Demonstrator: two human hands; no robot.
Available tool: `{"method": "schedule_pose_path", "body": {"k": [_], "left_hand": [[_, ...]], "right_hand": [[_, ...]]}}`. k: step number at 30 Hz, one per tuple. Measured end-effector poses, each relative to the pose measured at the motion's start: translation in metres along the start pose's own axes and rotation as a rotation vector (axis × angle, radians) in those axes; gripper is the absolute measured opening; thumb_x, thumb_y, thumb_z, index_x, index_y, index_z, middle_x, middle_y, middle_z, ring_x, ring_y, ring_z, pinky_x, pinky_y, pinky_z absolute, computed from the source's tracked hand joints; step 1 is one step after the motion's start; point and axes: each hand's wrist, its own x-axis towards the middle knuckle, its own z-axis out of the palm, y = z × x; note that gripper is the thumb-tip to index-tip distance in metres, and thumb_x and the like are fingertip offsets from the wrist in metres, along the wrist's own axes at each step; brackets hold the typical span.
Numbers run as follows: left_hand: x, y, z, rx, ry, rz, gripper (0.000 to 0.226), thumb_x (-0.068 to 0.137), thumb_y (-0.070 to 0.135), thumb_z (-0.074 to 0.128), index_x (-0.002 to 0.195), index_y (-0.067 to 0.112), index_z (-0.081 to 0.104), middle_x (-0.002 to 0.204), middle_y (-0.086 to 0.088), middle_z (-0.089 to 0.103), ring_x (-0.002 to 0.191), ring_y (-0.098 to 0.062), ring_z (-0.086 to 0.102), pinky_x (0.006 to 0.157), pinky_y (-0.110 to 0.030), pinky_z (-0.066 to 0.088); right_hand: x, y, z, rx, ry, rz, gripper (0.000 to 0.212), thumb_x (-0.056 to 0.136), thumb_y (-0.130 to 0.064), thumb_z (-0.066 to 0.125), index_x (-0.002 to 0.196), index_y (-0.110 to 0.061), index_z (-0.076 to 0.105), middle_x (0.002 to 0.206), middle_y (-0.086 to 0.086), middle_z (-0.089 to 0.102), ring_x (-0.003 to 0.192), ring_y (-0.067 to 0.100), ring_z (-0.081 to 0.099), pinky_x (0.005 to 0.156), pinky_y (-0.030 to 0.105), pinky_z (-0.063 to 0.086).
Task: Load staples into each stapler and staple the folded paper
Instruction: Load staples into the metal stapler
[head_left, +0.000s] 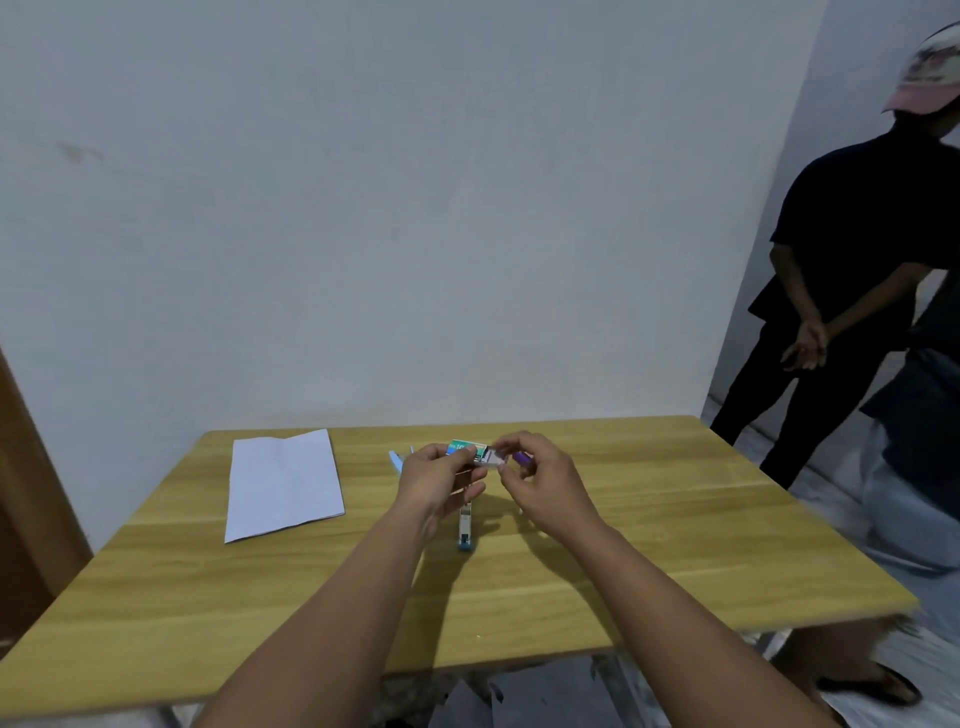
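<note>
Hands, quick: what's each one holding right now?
Left hand: grips the green staple box.
Right hand: pinches the box's inner tray at its end.

both forearms bare to the frame edge, left grip (434, 480) and right grip (545, 486) ungloved.

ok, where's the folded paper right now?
Head view: the folded white paper lies flat on the wooden table, far-left, left of the left hand, untouched.

We reach both forearms out far over the middle, our left hand (434, 475) curled in a grip, our right hand (540, 480) pinching beside it, fingertips nearly meeting.
</note>
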Motion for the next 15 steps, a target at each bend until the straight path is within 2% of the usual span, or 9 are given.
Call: {"method": "schedule_pose_path", "body": {"k": [2,7,12,15], "left_hand": [[-0.0005,-0.0007,0.0003,0.0,0.0,-0.001,0.012,0.094,0.01,0.074,0.093,0.007,0.062,0.082,-0.014,0.077,0.073,-0.021,0.074,0.069,-0.035,0.064],[-0.0026,-0.0024,0.0006,0.018,-0.009,-0.003,0.012,0.094,0.01,0.074,0.092,0.006,0.063,0.082,-0.015,0.076,0.071,-0.02,0.072,0.067,-0.034,0.063],[-0.002,-0.0038,-0.001,0.087,-0.01,0.002,0.013,0.093,0.01,0.075,0.096,0.004,0.063,0.084,-0.015,0.078,0.072,-0.02,0.074,0.071,-0.035,0.062],[-0.0011,-0.0029,-0.0018,0.154,-0.018,0.009,0.02,0.093,0.008,0.074,0.106,-0.004,0.064,0.082,-0.017,0.078,0.07,-0.02,0.074,0.07,-0.035,0.062]], "right_hand": [[-0.0009,-0.0001,0.0002,-0.029,0.001,-0.013,0.022,0.094,-0.007,0.069,0.107,-0.024,0.077,0.107,-0.012,0.07,0.081,0.003,0.064,0.073,0.015,0.052],[-0.0009,0.0013,0.0,-0.056,0.047,0.023,0.008,0.095,-0.018,0.074,0.097,-0.024,0.078,0.098,-0.017,0.069,0.074,-0.002,0.063,0.066,0.009,0.046],[0.0019,0.0028,-0.0039,-0.229,-0.012,-0.123,0.01,0.096,-0.026,0.075,0.104,-0.027,0.081,0.102,-0.012,0.07,0.071,0.009,0.067,0.072,0.028,0.054],[0.0048,0.0022,-0.0085,-0.404,-0.073,-0.21,0.011,0.096,-0.032,0.074,0.103,-0.03,0.082,0.104,-0.011,0.07,0.073,0.013,0.069,0.067,0.03,0.053]]}}
